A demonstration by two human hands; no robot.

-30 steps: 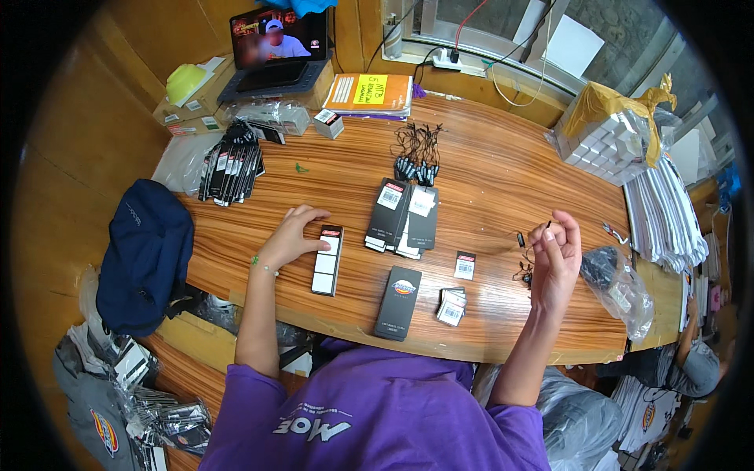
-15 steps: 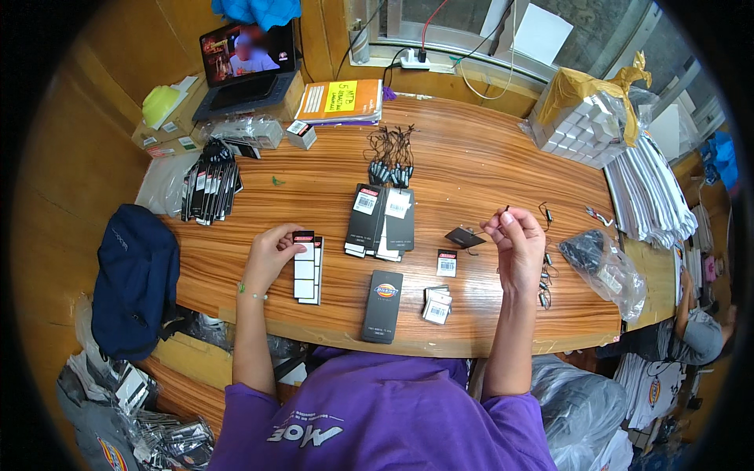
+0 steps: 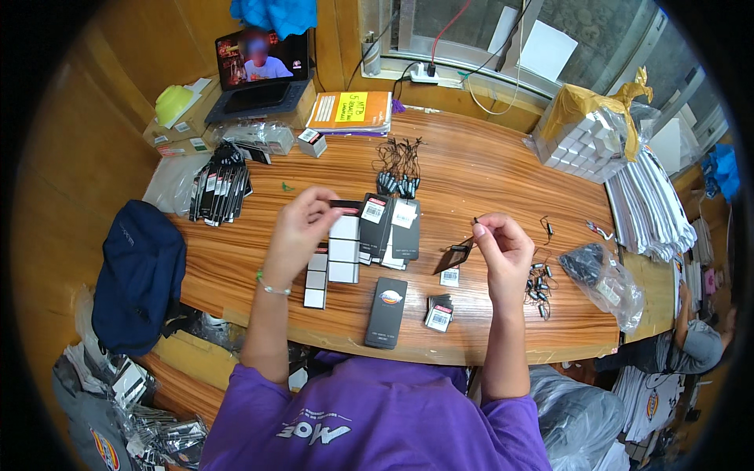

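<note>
My left hand (image 3: 302, 231) pinches the top of a long black hang tag with white panels (image 3: 344, 250), held beside the fanned stack of dark hang tags (image 3: 405, 228). A similar paneled tag (image 3: 315, 286) lies below it on the table. My right hand (image 3: 504, 250) is closed in a pinch on a thin dark cord, with a small black tag (image 3: 455, 256) hanging tilted at its fingertips. Under that, a small tag with a white label (image 3: 450, 277) lies flat. Nearer me are a pile of small tags (image 3: 440, 314) and a dark grey hang tag (image 3: 386, 312).
Bundled black cords (image 3: 399, 182) lie beyond the stack; loose ones (image 3: 539, 286) lie right of my right hand. More tags (image 3: 221, 188), a tablet (image 3: 263, 63) and notebooks (image 3: 349, 114) are at back left. A box of small white cartons (image 3: 581, 145) and a plastic bag (image 3: 605, 279) stand right.
My left hand has lifted one paneled tag off another and carried it right and away from me. My right hand has moved left and lower, the small black tag tilting more steeply.
</note>
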